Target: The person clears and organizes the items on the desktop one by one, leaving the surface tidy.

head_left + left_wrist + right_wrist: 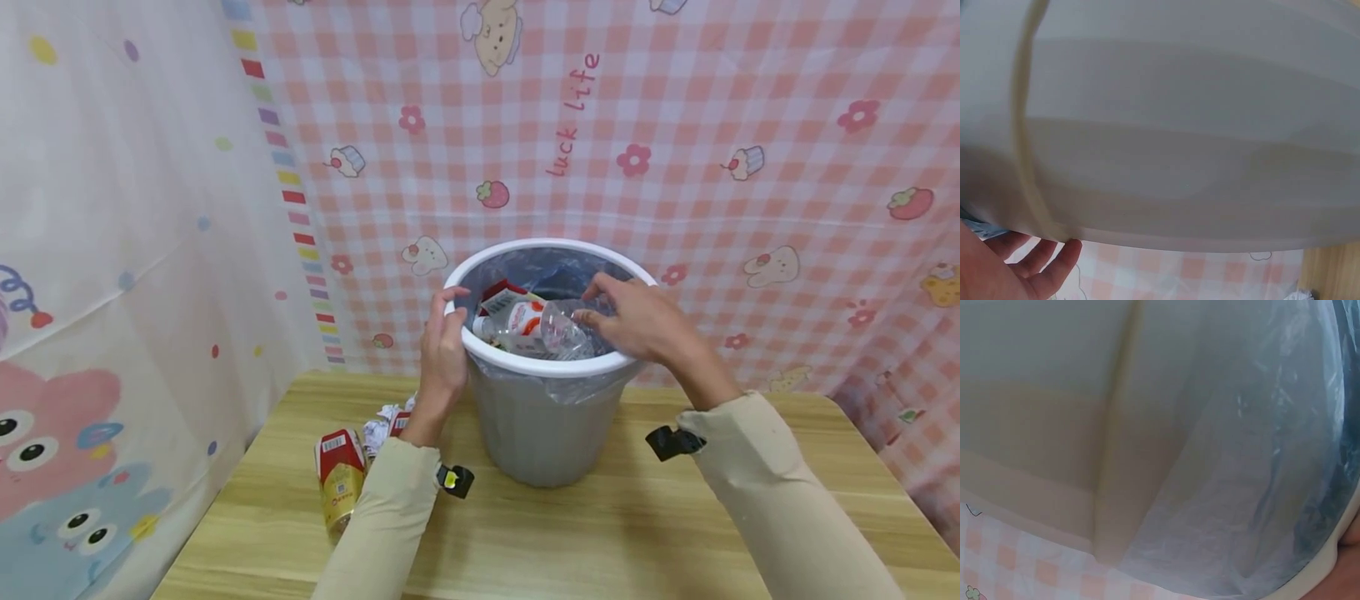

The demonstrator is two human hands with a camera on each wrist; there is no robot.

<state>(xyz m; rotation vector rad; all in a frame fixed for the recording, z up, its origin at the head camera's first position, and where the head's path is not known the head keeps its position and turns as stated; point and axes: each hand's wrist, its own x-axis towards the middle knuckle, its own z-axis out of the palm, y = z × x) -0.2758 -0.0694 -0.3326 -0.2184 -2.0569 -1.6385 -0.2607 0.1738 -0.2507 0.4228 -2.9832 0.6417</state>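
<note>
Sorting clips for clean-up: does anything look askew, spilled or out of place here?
Mildly, yes. The liner hangs unevenly outside the bin, drooping lower toward the front right than on the left. Crumpled paper and a carton lie beside it on the table. I see no spill.

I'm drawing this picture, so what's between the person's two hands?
In the head view, the open trash bin lies between the left hand and the right hand, with a clear plastic bottle and red-and-white packaging inside it.
</note>
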